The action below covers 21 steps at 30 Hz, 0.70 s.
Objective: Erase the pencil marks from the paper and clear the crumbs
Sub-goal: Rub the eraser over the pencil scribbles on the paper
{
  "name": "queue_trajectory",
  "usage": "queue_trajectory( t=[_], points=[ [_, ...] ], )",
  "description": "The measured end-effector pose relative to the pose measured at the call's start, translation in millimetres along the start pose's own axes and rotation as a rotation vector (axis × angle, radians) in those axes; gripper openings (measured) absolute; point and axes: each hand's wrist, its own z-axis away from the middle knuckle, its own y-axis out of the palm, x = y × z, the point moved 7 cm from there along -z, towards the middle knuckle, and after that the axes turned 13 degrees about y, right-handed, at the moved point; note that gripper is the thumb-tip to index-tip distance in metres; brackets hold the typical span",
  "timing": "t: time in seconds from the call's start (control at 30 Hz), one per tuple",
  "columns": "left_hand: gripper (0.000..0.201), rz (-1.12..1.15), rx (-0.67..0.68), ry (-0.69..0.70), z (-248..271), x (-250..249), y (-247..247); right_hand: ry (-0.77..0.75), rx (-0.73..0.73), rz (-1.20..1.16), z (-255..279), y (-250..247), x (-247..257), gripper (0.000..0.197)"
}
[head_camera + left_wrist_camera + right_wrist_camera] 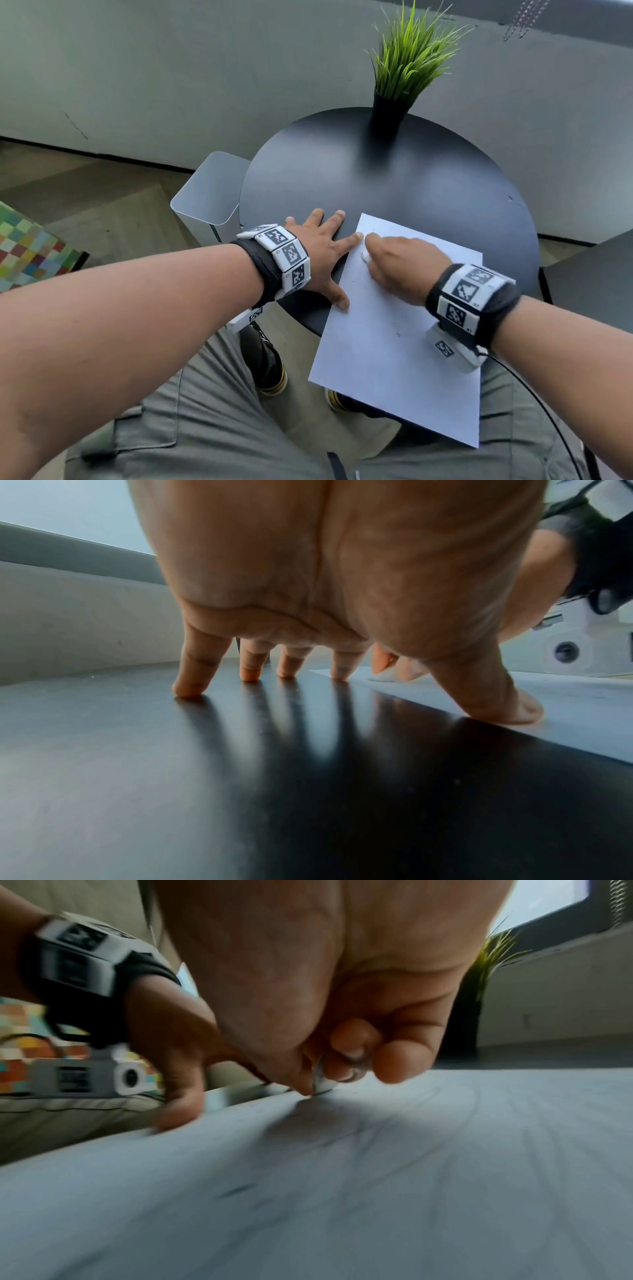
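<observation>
A white sheet of paper (394,359) lies on the round black table (411,185), and its near part hangs over the table edge above my lap. My left hand (329,263) is spread flat, with the index fingertip and thumb on the paper's left edge and the other fingertips on the table (240,791). My right hand (371,250) pinches a small white eraser (365,256) and presses it onto the paper near the far left corner. The eraser (383,677) also shows between the fingertips in the left wrist view. Faint pencil marks (236,1191) and specks (399,334) remain on the sheet.
A green plant in a black pot (388,113) stands at the table's far side. A white bin (209,195) stands on the floor left of the table. Another dark tabletop (596,284) is at the right, and a chequered cushion (24,250) at the far left.
</observation>
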Motion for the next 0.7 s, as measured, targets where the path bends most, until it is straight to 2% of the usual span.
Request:
queue_trajectory(
  t=[0.07,0.13,0.17,0.3,0.37,0.47,0.5,0.6,0.63,0.7],
  points=[
    [0.135,0.001,0.014,-0.011,0,0,-1,-0.102,0.051,0.014,21,3,11,0.011],
    [0.135,0.004,0.027,-0.016,0,-3,-1,-0.214,0.166,0.03,55,16,26,0.014],
    [0.136,0.006,0.034,-0.016,0,-3,-2,-0.222,0.193,0.038,59,17,27,0.014],
    [0.136,0.014,0.058,-0.022,-1,-6,-3,0.012,-0.002,-0.016,1,-6,-3,0.012],
    [0.137,0.013,0.08,-0.034,0,-7,-5,-0.075,0.015,0.019,9,-3,2,0.011],
    [0.137,0.019,0.11,-0.047,-1,-9,-3,-0.292,0.177,0.073,52,16,24,0.013],
    [0.137,0.02,0.111,-0.044,-2,-9,-3,-0.278,0.18,0.069,49,14,24,0.013],
    [0.136,0.03,0.099,-0.041,-3,-8,-2,-0.105,0.016,0.012,6,-5,3,0.027],
    [0.136,0.03,0.102,-0.046,-2,-8,-2,-0.111,0.007,0.027,4,-4,3,0.03],
    [0.137,0.031,0.122,-0.055,-1,-8,-2,-0.232,0.078,0.084,24,1,17,0.025]
  ],
)
